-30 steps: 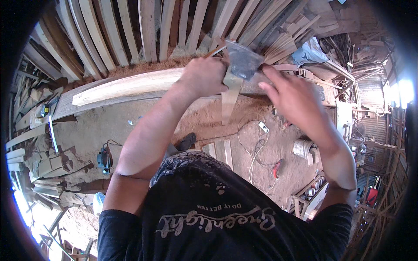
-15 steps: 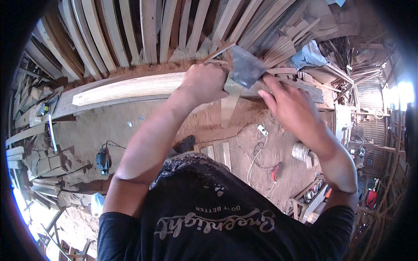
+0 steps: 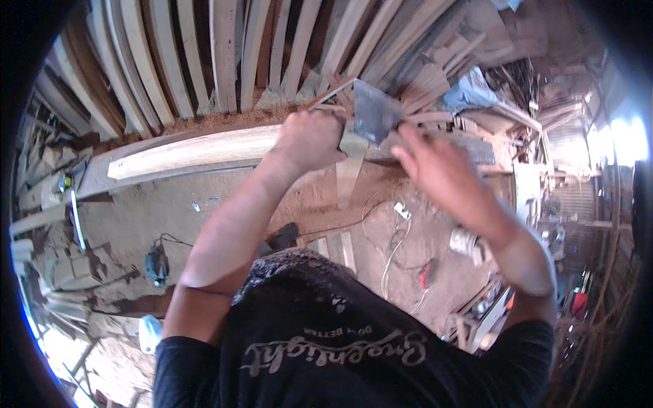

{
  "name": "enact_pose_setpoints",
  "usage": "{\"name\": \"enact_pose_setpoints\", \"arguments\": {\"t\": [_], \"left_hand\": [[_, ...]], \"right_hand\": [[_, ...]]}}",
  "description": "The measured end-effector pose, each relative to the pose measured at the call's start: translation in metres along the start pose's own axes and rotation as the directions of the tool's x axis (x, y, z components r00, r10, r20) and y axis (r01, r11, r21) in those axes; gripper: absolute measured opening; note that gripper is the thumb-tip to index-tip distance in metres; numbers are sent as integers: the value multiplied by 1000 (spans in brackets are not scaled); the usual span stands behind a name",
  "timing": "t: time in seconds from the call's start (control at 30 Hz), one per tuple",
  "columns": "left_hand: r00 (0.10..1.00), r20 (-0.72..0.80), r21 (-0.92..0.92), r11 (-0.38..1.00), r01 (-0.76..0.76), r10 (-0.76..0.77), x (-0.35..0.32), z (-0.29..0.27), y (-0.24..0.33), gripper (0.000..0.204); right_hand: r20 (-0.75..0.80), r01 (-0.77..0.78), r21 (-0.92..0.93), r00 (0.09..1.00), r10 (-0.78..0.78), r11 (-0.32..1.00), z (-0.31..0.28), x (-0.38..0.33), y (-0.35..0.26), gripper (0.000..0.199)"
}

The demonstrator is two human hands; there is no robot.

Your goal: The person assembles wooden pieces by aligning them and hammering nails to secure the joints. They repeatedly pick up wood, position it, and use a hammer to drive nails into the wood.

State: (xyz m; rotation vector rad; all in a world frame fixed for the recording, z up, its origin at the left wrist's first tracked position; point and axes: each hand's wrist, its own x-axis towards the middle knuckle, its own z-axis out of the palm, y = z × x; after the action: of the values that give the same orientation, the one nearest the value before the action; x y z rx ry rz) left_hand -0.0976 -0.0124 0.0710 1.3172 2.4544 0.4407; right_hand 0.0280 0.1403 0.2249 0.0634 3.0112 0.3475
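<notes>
While the left hand [image 3: 309,139] stays clamped on a grey metal blade [image 3: 376,117] above the plank [image 3: 204,151], the right hand [image 3: 435,170], fingers apart and empty, has been drawn slightly back from it.

Person wears a black short-sleeved T-shirt, sleeves ending above the elbow, both forearms bare. Chest carries pale cursive script print plus a smaller line of block lettering beside it. Left hand [image 3: 309,139] and right hand [image 3: 435,170] are bare: no gloves, no watch or rings visible.
</notes>
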Motion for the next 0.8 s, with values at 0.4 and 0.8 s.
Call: {"name": "enact_pose_setpoints", "arguments": {"t": [0.4, 0.8], "left_hand": [[987, -159, -82, 996, -36, 23, 0, 11, -4, 46], [995, -96, -92, 995, -26, 17, 7, 16, -8, 50]], "right_hand": [[-138, -52, 109, 988, 67, 993, 8, -4, -5, 31], [47, -62, 71, 997, 58, 996, 18, -10, 0, 29]]}}
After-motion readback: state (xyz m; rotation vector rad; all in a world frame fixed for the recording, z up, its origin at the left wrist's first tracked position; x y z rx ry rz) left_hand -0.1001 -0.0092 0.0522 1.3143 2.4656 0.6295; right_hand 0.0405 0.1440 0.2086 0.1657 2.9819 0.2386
